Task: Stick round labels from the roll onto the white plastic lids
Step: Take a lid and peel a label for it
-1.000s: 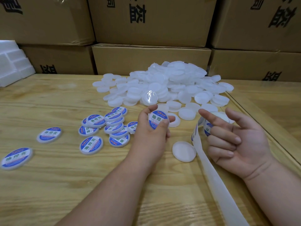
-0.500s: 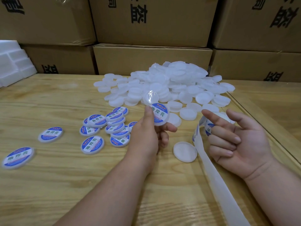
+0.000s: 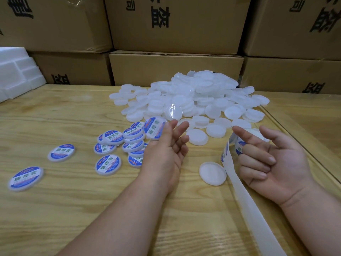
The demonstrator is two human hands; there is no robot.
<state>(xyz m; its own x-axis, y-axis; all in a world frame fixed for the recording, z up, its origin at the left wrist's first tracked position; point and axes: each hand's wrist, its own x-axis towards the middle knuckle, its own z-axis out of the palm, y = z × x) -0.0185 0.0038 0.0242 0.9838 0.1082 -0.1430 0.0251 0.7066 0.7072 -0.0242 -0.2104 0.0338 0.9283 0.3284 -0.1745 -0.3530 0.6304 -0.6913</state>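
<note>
1. While the left hand (image 3: 166,152) is raised over the wooden table (image 3: 55,209) with its palm turned up and its fingers spread and relaxed, a labelled lid (image 3: 154,128) sits blurred just past its fingertips, tilted on edge above the cluster of finished lids; whether a fingertip touches it I cannot tell, and no finger curls round it.
2. The right hand (image 3: 273,159) is palm up at the right, index finger and thumb extended, the other three fingers loosely curled inward.
3. The label roll (image 3: 241,145) shows just behind that index finger, one blue-and-white label facing the camera; how the hand bears on the roll is hidden, so I cannot tell if it grips it.
4. A white backing strip (image 3: 245,196) runs from the roll toward the near edge of the table, passing left of the right wrist.
5. One bare lid (image 3: 212,173) lies open side up between the two hands, just beside the strip.
6. The pile of unlabelled lids (image 3: 188,100) is heaped at the far middle of the table, with a clear round disc (image 3: 174,111) lying on its near slope.
7. The labelled lids (image 3: 127,143) are bunched left of the left hand, some overlapping, and three more lie scattered farther left, apart from each other.
8. Cardboard boxes (image 3: 175,69) are stacked along the back, and white foam blocks (image 3: 16,72) stand at the far left.
</note>
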